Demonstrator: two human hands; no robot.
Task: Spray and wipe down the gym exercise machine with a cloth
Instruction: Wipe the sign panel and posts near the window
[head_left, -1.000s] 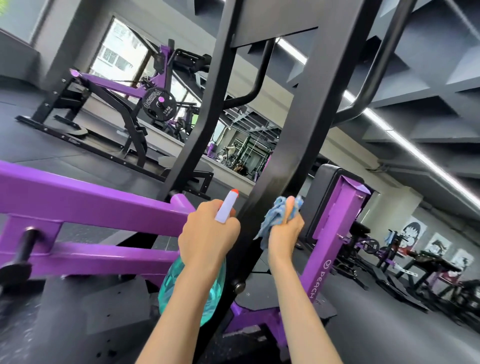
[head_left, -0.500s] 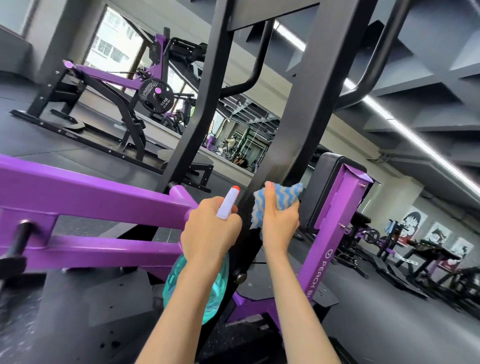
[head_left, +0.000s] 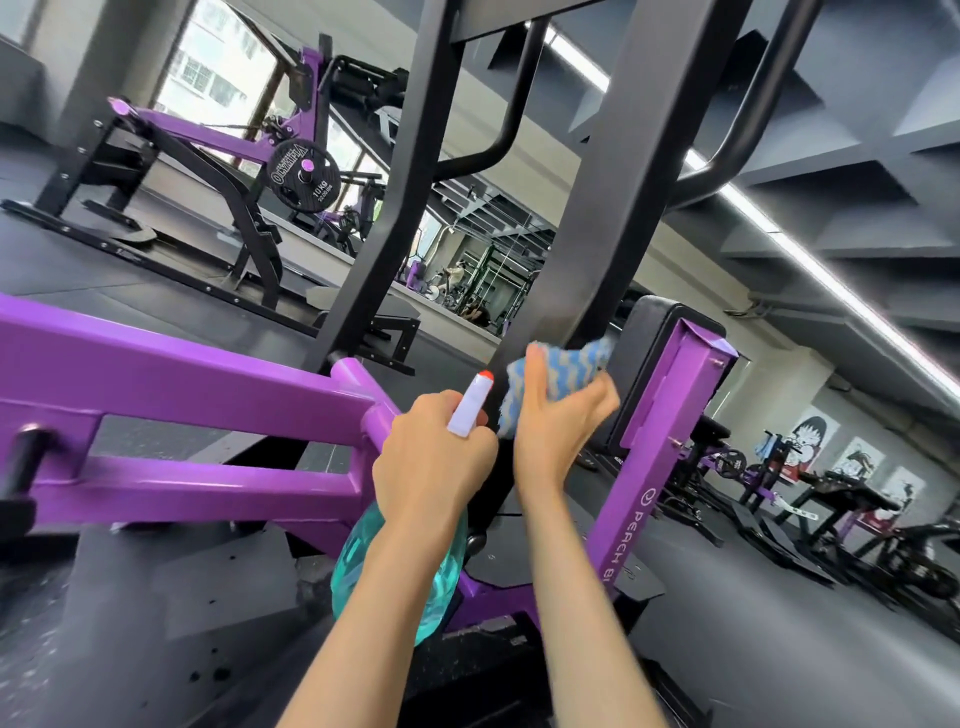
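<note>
Cloth (head_left: 563, 371), where is it just now?

Flat on the front of the machine's black upright (head_left: 613, 234), low down, just above where the purple arm (head_left: 182, 384) runs in. The right hand (head_left: 553, 436) is spread wide over it, thumb straight up the fabric and fingers reaching toward the post's right edge. They are blurred, so I can't tell how far round they go.

And the other hand?

The left hand (head_left: 431, 467) is curled round the neck of the spray bottle (head_left: 400, 571). Its nozzle tips up toward the upright, just beside the cloth.

How would you wipe it well?

Press with the whole palm and run long strokes along the post. Lap the cloth round both edges so the sides get cleaned too. I'd hold the nozzle off to the side, so any fresh spray lands on metal and not on the wiping hand.

Anything in the way?

The black pad (head_left: 644, 374) on its purple post (head_left: 639, 493) stands just right of the hand, so that side is tight, and the purple arm crowds the left. A curved handle (head_left: 737, 130) branches off higher up. Another machine carrying a weight plate (head_left: 304, 176) stands well apart by the window.
</note>
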